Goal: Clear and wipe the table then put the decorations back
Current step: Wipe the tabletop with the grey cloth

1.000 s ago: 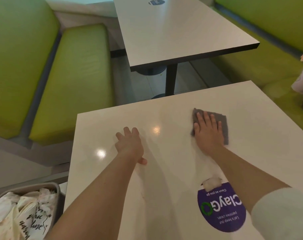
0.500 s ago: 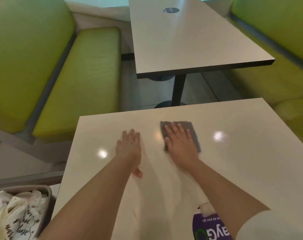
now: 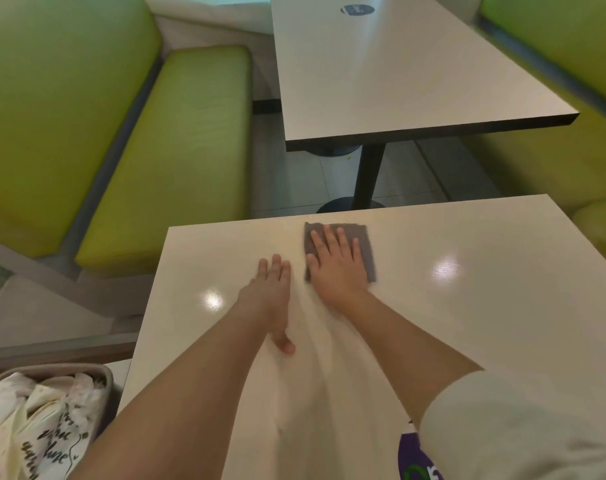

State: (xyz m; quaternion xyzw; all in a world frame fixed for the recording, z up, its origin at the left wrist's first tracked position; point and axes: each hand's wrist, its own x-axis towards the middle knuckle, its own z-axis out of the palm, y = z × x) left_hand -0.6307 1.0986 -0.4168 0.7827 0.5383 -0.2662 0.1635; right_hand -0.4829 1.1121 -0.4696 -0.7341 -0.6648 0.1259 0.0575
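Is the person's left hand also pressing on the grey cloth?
No, the left hand lies flat on the bare white table top, beside the grey square cloth under the right hand.

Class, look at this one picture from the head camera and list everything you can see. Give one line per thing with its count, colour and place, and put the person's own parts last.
Near table: one, cream, under both hands.
Cloth: one, grey, flat on the near table close to its far edge.
Sticker: one, purple, near table at the bottom edge, partly hidden.
Far table: one, pale top with dark edge, beyond the near table.
Far sticker: one, dark, far end of the far table.
Bench seats: green, on the left and right sides.
Bin: one, grey, bottom left, holding white printed paper.
Sleeve: one, white, bottom right.
Left hand: one, flat on the near table.
Right hand: one, pressing flat on the cloth.
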